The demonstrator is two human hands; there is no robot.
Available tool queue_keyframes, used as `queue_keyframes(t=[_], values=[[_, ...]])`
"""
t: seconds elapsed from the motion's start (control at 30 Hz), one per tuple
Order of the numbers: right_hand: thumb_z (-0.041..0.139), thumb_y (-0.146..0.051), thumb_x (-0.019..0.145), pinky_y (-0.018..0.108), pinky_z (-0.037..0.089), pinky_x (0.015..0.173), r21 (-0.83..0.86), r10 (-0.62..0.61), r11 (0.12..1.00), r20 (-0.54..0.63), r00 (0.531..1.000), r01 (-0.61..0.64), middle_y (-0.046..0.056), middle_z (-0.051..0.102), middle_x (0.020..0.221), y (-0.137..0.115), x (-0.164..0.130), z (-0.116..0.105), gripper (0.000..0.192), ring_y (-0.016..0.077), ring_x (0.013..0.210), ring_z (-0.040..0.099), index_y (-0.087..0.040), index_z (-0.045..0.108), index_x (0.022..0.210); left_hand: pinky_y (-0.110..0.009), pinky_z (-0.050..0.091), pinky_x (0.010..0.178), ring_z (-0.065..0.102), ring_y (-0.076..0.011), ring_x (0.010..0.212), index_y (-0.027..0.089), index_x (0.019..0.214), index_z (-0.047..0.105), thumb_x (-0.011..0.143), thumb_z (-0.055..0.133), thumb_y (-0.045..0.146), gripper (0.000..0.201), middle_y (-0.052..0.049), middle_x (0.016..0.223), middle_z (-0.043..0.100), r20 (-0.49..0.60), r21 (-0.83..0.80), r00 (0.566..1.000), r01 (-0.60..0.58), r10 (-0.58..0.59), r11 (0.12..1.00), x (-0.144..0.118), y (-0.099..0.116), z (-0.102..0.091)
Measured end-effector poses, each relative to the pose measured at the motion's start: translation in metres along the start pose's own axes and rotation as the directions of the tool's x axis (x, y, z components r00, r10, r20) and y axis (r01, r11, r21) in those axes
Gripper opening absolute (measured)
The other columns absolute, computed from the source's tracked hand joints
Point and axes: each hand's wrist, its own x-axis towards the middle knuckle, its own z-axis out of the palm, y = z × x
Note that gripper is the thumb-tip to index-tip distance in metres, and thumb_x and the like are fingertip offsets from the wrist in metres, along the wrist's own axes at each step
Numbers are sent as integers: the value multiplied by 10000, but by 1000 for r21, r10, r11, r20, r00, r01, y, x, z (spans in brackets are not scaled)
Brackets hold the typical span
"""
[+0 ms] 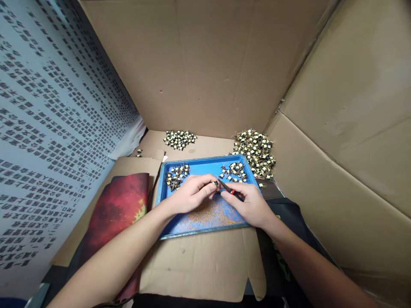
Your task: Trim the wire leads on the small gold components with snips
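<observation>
Two hands meet over the blue tray (180, 229) on the cardboard-covered tabletop (199, 261). The left hand (192, 194) pinches one small component (216, 184) between thumb and fingertips; the right hand (252, 204) is closed around a red-handled cutter (228, 188) whose tip touches that part. I judge the risk to be a slip: the part is tiny and held only at the fingertips, so a squeeze of the tool could flick it away or nick a finger. Copper-coloured trimmings (210, 214) litter the tray beneath the hands. Further in the tray lie a left cluster (176, 176) and a right cluster (234, 171), close enough for a wrist to scatter. Beyond the tray sit a small heap (180, 139) and a bigger heap (255, 152) against the cardboard walls (205, 64).
</observation>
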Motion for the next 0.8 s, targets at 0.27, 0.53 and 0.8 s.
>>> queue_keyframes(t=[0.27, 0.53, 0.8], values=[[638, -341, 976, 420, 577, 987, -53, 111, 990, -256, 960, -128, 79, 792, 1201, 19, 4, -5, 306, 284, 1098, 745, -204, 782, 1209, -253, 444, 679, 578, -130, 670, 161, 931, 642, 1065, 493, 381, 298, -15, 742, 634, -110, -83, 990, -96, 87, 992, -7, 8, -1], [663, -325, 977, 426, 544, 875, -501, -118, 855, 68, 991, 136, 85, 771, 984, 15, -2, 6, 324, 261, 925, 680, -235, 739, 1279, -240, 419, 582, 531, -112, 593, 147, 879, 633, 1029, 545, 485, 380, -14, 710, 595, -432, -309, 898, -60, -84, 949, -4, -18, 1], [724, -356, 942, 445, 506, 895, -548, -107, 810, 211, 972, 208, 85, 756, 1017, 18, -3, 6, 262, 279, 992, 659, -225, 762, 1166, -256, 478, 631, 587, -136, 619, 116, 1098, 728, 1036, 533, 510, 443, -41, 700, 684, -175, -386, 973, 74, -152, 919, -3, -12, 6]])
